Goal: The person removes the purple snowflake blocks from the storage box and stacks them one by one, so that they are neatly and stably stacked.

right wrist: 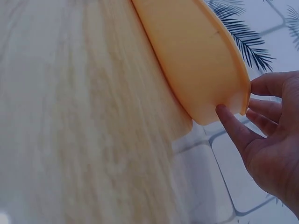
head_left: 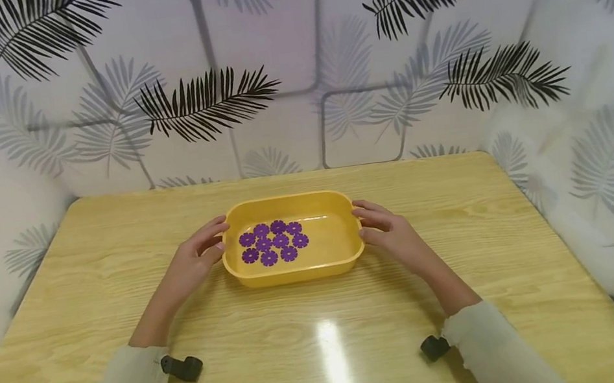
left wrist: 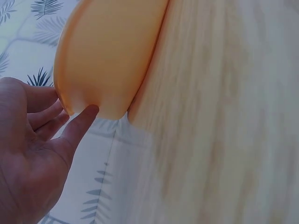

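Observation:
A yellow plastic tray [head_left: 334, 240] with rounded corners sits on the wooden table. Several purple notched discs [head_left: 268, 258], like snowflake building pieces, lie flat in its left half. At the tray's left end, my left hand [head_left: 194, 263] holds the rim and side wall. In the left wrist view its thumb [left wrist: 86, 122] presses the outer wall while the fingers meet the rim. My right hand [head_left: 396, 238] holds the opposite end in the same manner, its thumb [right wrist: 231, 122] against the outer wall in the right wrist view.
The wooden table [head_left: 281, 345] runs back to a wall [head_left: 261, 34] covered with a leaf pattern, which also continues along both sides. A bright reflection [head_left: 336, 364] crosses the tabletop in front of the tray. Dark camera mounts [head_left: 184, 368] are at the sleeves.

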A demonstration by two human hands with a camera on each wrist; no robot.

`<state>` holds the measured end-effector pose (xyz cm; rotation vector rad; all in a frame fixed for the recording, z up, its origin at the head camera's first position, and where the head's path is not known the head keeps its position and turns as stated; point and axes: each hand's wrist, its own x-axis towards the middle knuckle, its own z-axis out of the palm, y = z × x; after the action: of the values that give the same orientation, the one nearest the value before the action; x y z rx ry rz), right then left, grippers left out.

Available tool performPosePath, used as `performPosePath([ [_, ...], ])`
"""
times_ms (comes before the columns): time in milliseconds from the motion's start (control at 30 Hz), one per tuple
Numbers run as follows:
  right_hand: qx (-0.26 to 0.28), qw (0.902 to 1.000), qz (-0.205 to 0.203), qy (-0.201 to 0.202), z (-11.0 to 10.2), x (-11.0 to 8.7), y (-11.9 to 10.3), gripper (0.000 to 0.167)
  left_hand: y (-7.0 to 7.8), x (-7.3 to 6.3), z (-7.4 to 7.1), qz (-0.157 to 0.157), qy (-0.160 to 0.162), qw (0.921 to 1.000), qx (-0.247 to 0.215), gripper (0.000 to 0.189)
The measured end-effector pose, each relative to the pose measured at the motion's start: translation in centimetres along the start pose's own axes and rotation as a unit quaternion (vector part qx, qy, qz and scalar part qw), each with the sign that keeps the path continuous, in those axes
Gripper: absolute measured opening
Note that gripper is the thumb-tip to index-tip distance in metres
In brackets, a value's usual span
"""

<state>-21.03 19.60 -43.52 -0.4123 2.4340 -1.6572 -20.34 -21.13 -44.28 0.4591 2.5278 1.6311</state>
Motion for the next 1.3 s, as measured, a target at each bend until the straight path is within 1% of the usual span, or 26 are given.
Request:
performPosePath([
  [167, -0.006, 1.0000, 0.000, 0.000, -1.2, -0.4, 0.3, 0.052, 0.5, 0.7, 0.9, 0.001, -0.009, 0.9999, -0.006, 0.045],
  [333, -0.016, 0.9999, 0.003, 0.002, -2.1, -0.7, 0.8, 0.052, 1.0, 1.1, 1.7, -0.004, -0.009, 0.9999, -0.012, 0.045],
  [567, 0.012, 0.9999, 0.011, 0.005, -2.2, -0.9, 0.5, 0.052, 0.9, 1.1, 2.0, -0.004, -0.007, 0.9997, -0.024, 0.045],
  [667, 0.013, 0.9998, 0.012, 0.005, -2.1, -1.0, 0.3, 0.052, 0.8, 1.1, 2.0, -0.004, -0.006, 0.9997, -0.025, 0.045],
  [800, -0.005, 0.9999, 0.012, 0.004, -2.3, -1.0, 0.3, 0.051, 0.8, 1.1, 2.1, -0.007, -0.006, 0.9994, -0.033, 0.046],
  [933, -0.032, 0.9992, 0.006, 0.022, -2.4, -0.7, 0.2, 0.050, 0.9, 1.1, 2.2, -0.011, -0.005, 0.9992, -0.039, 0.049],
  [1033, -0.041, 0.9981, 0.000, 0.046, -2.4, -0.2, -0.4, 0.048, 0.8, 1.0, 2.1, -0.011, -0.006, 0.9992, -0.037, 0.050],
  [1100, -0.034, 0.9980, -0.006, 0.053, -2.1, 0.1, -1.1, 0.049, 0.7, 1.0, 2.1, -0.012, -0.006, 0.9993, -0.035, 0.049],
  [1167, -0.029, 0.9983, -0.011, 0.049, -1.6, 0.5, -1.9, 0.049, 0.6, 0.9, 2.1, -0.014, -0.004, 0.9994, -0.032, 0.049],
  [1300, -0.026, 0.9992, -0.015, 0.027, -0.3, 1.6, -3.3, 0.051, 0.7, 0.8, 2.1, -0.018, -0.002, 0.9994, -0.029, 0.049],
])
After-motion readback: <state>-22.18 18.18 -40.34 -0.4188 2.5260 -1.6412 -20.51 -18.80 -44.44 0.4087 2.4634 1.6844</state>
